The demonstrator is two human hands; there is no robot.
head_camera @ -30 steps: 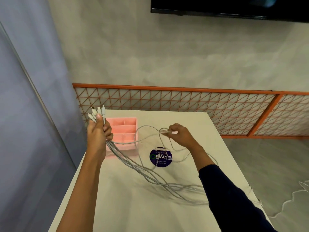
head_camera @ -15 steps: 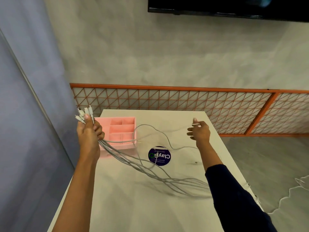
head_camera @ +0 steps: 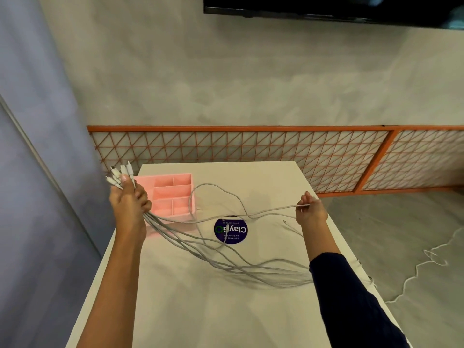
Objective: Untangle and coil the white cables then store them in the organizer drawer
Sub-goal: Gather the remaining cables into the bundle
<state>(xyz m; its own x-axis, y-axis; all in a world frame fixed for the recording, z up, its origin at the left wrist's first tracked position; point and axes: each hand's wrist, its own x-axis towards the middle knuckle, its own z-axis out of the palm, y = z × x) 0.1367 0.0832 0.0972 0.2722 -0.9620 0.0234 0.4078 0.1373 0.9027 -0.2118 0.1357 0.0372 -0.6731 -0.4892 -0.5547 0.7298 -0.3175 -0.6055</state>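
Several white cables point(head_camera: 226, 257) trail in loose loops across the white table point(head_camera: 200, 310). My left hand point(head_camera: 129, 204) grips their plug ends in a bunch, held up just left of the pink organizer drawer point(head_camera: 173, 194). The plugs stick out above my thumb. My right hand point(head_camera: 310, 209) pinches the end of a single cable near the table's right edge. That cable runs stretched leftward over the table toward the bundle. The organizer has several open compartments with nothing visible inside.
A round dark blue sticker point(head_camera: 231, 229) lies on the table under the cables. An orange lattice fence point(head_camera: 251, 146) runs behind the table. Another white cord point(head_camera: 414, 270) lies on the grey floor at the right. A blue curtain point(head_camera: 37, 172) hangs at the left.
My right hand has moved right toward the table edge, drawing one cable out from the tangle until it runs nearly straight. My left hand stayed raised with the plug ends.
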